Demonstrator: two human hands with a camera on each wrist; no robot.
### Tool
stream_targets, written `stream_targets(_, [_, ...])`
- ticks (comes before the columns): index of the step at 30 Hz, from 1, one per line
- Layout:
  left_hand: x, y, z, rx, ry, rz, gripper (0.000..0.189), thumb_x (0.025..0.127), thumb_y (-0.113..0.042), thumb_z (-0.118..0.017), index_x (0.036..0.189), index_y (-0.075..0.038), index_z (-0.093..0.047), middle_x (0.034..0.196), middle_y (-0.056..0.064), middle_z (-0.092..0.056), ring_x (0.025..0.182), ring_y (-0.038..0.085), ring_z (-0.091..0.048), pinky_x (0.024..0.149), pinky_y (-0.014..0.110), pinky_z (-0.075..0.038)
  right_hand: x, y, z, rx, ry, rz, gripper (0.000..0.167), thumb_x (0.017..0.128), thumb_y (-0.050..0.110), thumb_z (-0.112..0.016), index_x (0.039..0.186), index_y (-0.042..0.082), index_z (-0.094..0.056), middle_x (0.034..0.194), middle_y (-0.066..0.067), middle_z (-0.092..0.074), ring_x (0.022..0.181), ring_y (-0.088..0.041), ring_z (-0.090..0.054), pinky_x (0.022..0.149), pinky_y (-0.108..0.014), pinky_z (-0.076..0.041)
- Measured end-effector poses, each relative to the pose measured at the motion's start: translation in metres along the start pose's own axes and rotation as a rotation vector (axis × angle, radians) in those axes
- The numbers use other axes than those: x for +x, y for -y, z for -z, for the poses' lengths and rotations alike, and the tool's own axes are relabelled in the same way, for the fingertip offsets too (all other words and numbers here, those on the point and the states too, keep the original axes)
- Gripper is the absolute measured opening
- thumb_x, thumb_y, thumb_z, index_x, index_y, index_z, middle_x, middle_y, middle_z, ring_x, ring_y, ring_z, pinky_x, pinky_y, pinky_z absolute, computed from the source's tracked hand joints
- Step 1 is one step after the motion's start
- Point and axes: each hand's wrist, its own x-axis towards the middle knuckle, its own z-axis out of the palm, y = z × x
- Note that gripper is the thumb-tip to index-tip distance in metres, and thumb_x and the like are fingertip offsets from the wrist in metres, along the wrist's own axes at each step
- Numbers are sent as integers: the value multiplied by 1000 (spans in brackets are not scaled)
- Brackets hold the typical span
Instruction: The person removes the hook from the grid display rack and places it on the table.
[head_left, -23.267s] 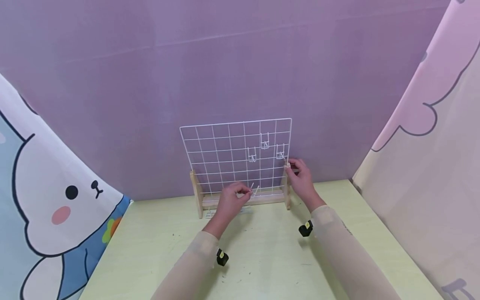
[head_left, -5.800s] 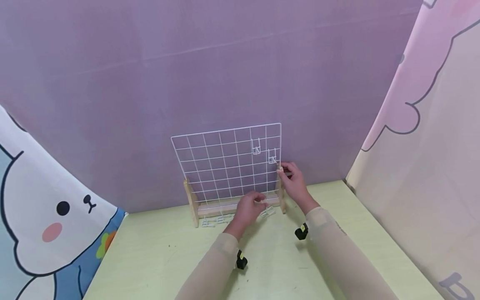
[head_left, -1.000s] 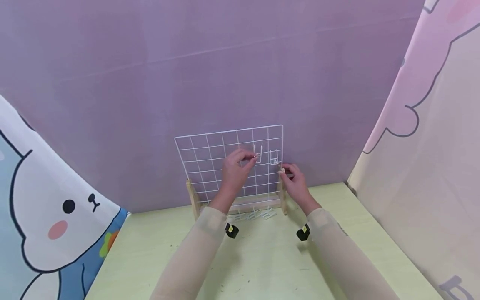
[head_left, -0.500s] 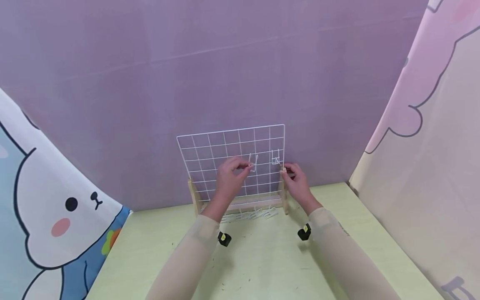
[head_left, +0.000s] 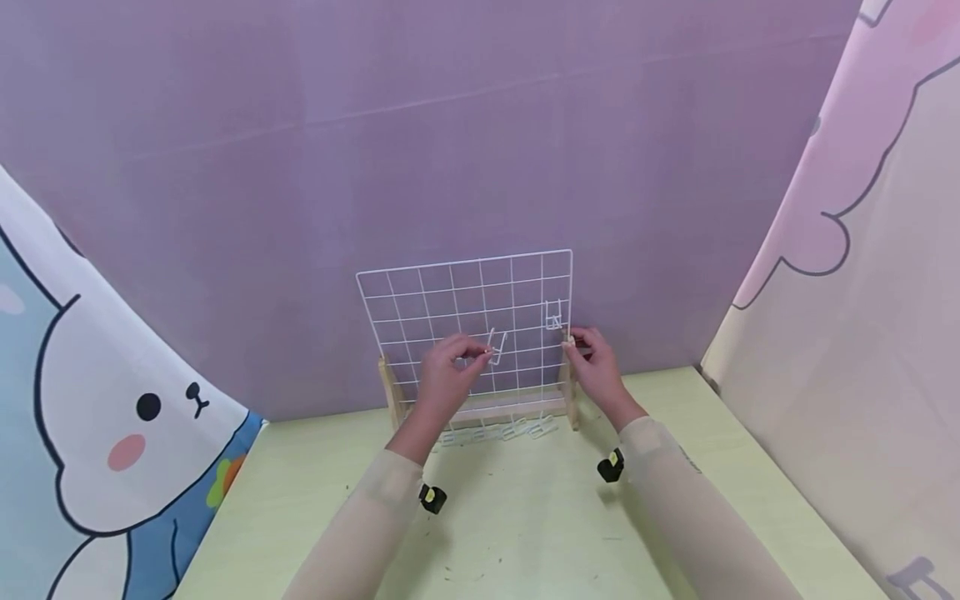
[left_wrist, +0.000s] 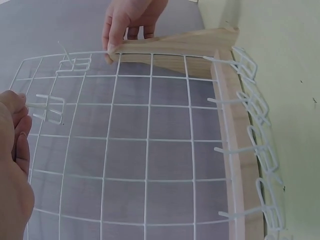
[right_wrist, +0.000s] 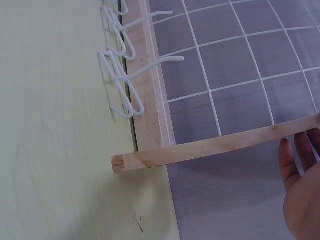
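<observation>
A white wire grid panel [head_left: 438, 304] stands upright in a wooden stand [head_left: 390, 392] on the table. My left hand [head_left: 446, 375] pinches a white wire hook [head_left: 497, 350] by its prong in front of the grid, and the left wrist view shows this hook [left_wrist: 47, 107] near thumb and forefinger. One more hook [head_left: 553, 317] hangs on the grid at the upper right. Thumb and fingers of my right hand [head_left: 596, 367] grip the top of the stand's right wooden post [right_wrist: 210, 149] at the grid's edge.
Several loose wire hooks [right_wrist: 120, 82] lie in a row on the pale table [head_left: 525, 517], along the front of the stand's wooden base bar. A purple cloth backdrop [head_left: 450, 150] rises behind the grid. Printed cloths hang at left and right.
Three hooks hung on the grid at first, then two, now one. My left hand has lifted a hook off and moved it down and left. My right hand keeps its grip on the post.
</observation>
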Motion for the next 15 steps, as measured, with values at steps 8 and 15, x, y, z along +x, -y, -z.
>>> stream_targets(8, [-12, 5, 7, -9, 19, 15, 8, 96, -5, -87, 100, -10, -83, 97, -1, -78, 92, 18, -71, 82, 42, -65, 10, -42, -2, -26, -11, -12, 29, 110, 3, -66, 135, -11, -67, 125, -27, -62, 108, -38, -62, 81, -14, -50])
stream_targets(15, [-24, 13, 13, -6, 25, 26, 9, 95, -2, -86, 99, -10, -83, 96, -1, -76, 92, 16, -71, 83, 37, -66, 11, -46, 0, -15, -2, -16, 29, 110, 8, -69, 135, -6, -69, 125, -23, -63, 108, -33, -62, 82, -14, -51])
